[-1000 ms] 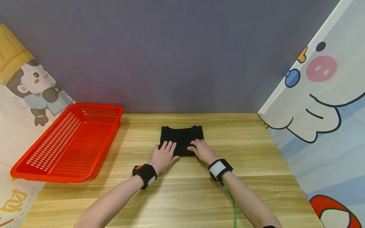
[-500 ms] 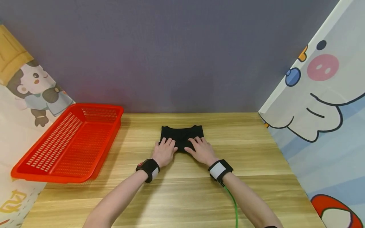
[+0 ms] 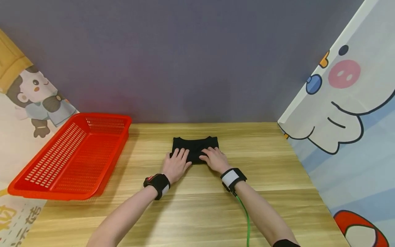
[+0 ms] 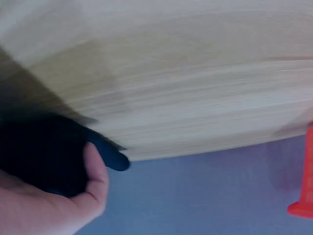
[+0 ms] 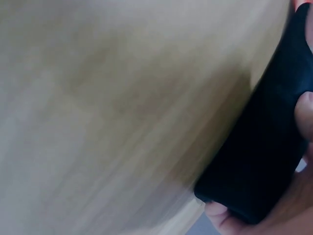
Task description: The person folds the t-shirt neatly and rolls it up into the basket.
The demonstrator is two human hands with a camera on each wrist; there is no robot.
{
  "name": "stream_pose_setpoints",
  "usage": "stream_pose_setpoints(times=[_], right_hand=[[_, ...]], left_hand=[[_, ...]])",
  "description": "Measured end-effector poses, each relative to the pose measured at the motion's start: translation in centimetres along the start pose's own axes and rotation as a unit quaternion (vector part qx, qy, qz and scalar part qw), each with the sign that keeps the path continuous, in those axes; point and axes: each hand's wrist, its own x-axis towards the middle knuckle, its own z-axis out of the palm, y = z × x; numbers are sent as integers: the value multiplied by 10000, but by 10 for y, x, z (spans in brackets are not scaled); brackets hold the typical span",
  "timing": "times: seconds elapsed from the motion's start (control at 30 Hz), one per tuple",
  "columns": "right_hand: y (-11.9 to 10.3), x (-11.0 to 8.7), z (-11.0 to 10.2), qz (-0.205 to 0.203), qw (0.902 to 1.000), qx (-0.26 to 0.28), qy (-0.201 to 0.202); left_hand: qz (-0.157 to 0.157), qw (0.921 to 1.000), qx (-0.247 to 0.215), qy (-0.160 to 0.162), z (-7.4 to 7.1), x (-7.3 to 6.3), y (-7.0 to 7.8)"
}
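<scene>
A folded black garment (image 3: 195, 145) lies on the table, its far edge curving inward between two corners. My left hand (image 3: 175, 166) is on its near left part, the fingers over the top and the thumb at the near edge; the left wrist view has a bent finger (image 4: 96, 172) against the dark cloth. On the near right part, my right hand (image 3: 217, 160) pinches the cloth. In the right wrist view, the thumb (image 5: 305, 115) lies on the cloth and fingertips (image 5: 217, 211) show beyond its edge. The cloth hides most of the other fingers.
A red perforated plastic basket (image 3: 87, 161) stands on the left side of the wooden table (image 3: 197, 212). A grey wall (image 3: 197, 61) rises behind. Cartoon-printed sheets (image 3: 348, 137) flank the table. A green cable (image 3: 248, 219) trails from the right wristband.
The garment's near edge has shifted slightly away from me, and its visible depth is a little smaller. Both hands have moved slightly forward with it. The basket stays in place.
</scene>
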Motion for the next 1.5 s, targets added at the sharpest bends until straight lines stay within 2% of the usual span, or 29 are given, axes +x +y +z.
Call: stream_pose_setpoints(times=[0.1, 0.23, 0.37, 0.63, 0.77, 0.93, 1.1, 1.2, 1.33, 1.4, 1.5], right_hand=[[1, 5, -1, 48, 9997, 179, -163], [2, 10, -3, 113, 9991, 254, -332], [0, 9, -4, 205, 9990, 20, -401], [-7, -2, 3, 106, 9969, -778, 87], [-6, 2, 3, 18, 9943, -966, 453], [-3, 13, 0, 115, 9974, -655, 284], [4, 23, 1, 215, 9993, -306, 22], [7, 27, 2, 258, 9992, -283, -94], [7, 31, -1, 350, 9986, -266, -306], [5, 32, -2, 423, 9980, -283, -383], [3, 31, -1, 446, 9981, -364, -229]], left_hand=[[29, 9997, 145, 218, 3, -2, 2], [-70, 9990, -103, 434, 5, 4, 3], [-163, 9981, -491, 334, 5, 13, 1], [-504, 9944, -920, -121, 3, 27, -2], [-694, 9924, -1009, -106, 6, 34, -2], [-708, 9938, -815, 261, 9, 33, -1], [-387, 9946, -94, 959, 11, 23, 0], [-253, 9922, 226, 1198, 14, 19, 1], [-255, 9932, 126, 1130, 16, 22, 1], [-251, 9959, -103, 862, 13, 26, -1], [-243, 9979, -466, 383, 7, 34, -7]])
